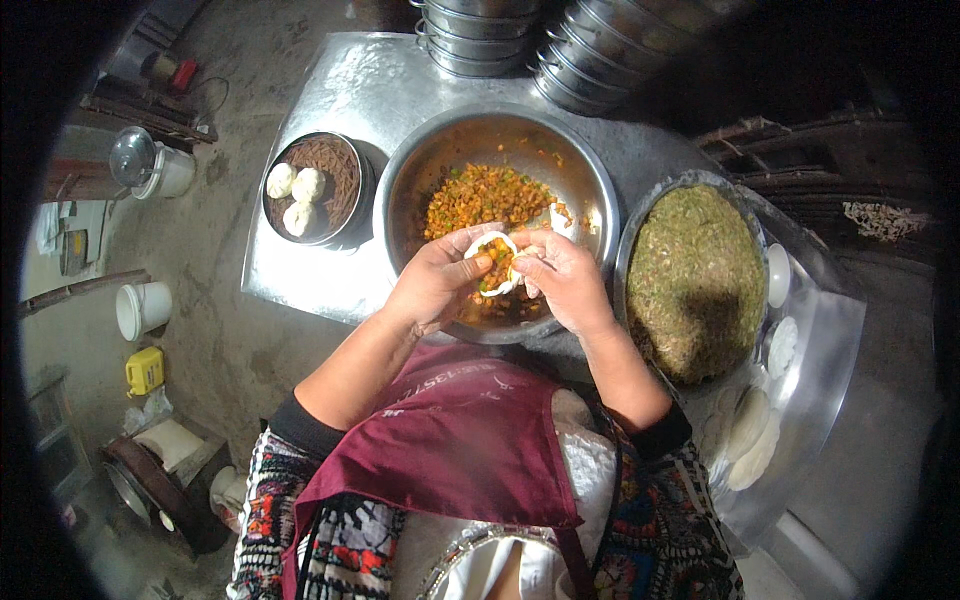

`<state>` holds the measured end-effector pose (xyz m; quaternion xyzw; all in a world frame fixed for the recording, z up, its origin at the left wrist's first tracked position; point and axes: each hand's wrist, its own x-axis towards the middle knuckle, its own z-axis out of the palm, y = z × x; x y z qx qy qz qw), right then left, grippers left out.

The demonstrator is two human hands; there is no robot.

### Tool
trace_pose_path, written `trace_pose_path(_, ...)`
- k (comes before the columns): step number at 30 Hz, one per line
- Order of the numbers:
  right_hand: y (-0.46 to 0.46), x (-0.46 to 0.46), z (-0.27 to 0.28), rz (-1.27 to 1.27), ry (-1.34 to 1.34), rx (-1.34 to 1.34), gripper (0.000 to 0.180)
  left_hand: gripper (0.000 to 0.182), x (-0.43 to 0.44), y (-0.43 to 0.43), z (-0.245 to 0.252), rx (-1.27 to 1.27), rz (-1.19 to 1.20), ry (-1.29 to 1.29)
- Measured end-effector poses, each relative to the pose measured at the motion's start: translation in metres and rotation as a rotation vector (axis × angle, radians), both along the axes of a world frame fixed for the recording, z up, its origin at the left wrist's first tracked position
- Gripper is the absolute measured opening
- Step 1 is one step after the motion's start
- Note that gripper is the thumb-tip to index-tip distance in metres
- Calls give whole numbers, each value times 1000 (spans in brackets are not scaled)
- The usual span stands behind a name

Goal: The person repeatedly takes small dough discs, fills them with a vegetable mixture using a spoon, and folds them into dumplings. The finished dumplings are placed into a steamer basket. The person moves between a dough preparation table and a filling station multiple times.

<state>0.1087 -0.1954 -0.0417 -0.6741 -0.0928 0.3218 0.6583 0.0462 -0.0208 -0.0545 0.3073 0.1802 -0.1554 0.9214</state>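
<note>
Both hands hold one dough wrapper [512, 286] over the near part of a large steel bowl [391, 176]. Orange-brown diced filling [495, 279] lies in the wrapper, and its white rim is still spread around it. My left hand [442, 277] cups the wrapper from the left, thumb on the filling. With thumb and fingers, my right hand [562, 277] pinches the rim at the right. More diced filling [480, 196] with green bits is heaped in the bowl. A white utensil [561, 217], partly coated with filling, leans in the bowl beyond my right hand.
A round steamer tray [341, 154] at the left holds three white buns [301, 196]. Stacked steel steamers [480, 37] stand at the back. To the right are a basin of greenish filling [694, 262] and several flat dough rounds [754, 450]. White buckets [144, 309] stand on the floor at left.
</note>
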Motion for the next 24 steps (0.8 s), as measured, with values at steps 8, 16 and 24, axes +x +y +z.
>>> trace_pose_path(8,-5,4,6,63,-243,-114,8,36,-3,5,8,707,-347,-139)
trace_pose_path(16,-9,3,18,184,-423,-285,10,31,-3,0,-6,832,-180,-260)
trace_pose_path(24,-2,-1,16,130,-74,-13,12,39,-2,-2,5,950,-159,-294)
